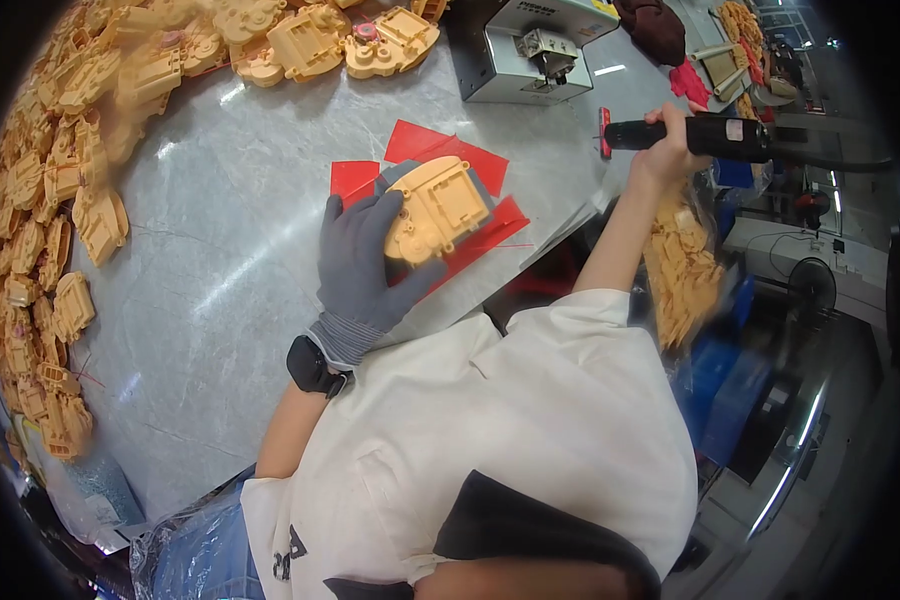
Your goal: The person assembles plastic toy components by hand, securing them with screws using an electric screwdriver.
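My left hand (362,262), in a grey knit glove, is closed around a yellow-orange plastic housing (440,207). The housing lies over red sheets (475,160) near the table's front edge, its rectangular recess facing up. Grey edges show beneath it, but I cannot tell what they belong to. Out to the right, my bare right hand (668,150) grips a black electric screwdriver (732,137) with its working end turned left. A small red piece (605,133) is at that end. The tool is apart from the housing.
Many similar housings (50,170) are heaped along the table's left and far sides. A grey metal screw feeder (530,50) stands at the back. More housings fill a plastic bag (682,265) beyond the right edge. A cable trails right from the tool.
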`<state>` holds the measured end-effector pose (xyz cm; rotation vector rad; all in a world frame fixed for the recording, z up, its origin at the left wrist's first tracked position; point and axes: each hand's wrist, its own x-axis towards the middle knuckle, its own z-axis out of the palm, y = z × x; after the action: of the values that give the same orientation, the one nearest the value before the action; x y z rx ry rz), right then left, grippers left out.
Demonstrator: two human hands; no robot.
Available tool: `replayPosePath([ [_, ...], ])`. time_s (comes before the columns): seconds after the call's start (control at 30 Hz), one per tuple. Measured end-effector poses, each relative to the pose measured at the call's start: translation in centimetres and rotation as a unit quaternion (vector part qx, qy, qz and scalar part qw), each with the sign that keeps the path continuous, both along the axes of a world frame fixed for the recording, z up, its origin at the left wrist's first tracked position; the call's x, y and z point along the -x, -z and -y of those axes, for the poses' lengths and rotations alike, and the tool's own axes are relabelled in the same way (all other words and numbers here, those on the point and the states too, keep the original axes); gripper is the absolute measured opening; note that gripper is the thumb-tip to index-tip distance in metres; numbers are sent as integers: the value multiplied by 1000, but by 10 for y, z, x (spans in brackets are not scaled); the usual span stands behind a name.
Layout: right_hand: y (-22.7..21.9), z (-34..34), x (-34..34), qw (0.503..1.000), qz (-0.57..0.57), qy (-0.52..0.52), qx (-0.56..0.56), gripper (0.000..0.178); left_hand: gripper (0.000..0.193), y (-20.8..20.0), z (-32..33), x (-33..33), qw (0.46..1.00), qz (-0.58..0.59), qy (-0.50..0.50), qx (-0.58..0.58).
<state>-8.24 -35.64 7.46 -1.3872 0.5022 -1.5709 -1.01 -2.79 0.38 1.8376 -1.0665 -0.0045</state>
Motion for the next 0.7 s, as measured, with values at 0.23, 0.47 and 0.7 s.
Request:
replayPosePath([
  [0.23, 15, 16, 4, 990, -137, 36, 5, 30, 66, -3, 2, 0, 1000, -15, 5, -7],
  [0.47, -7, -7, 21, 998, -54, -18, -25, 29, 70, 2, -1, 1, 1000, 10, -1, -4],
  [0.7, -43, -133, 18, 832, 162, -516, -123, 38, 58, -12, -13, 1, 998, 12, 3, 67],
])
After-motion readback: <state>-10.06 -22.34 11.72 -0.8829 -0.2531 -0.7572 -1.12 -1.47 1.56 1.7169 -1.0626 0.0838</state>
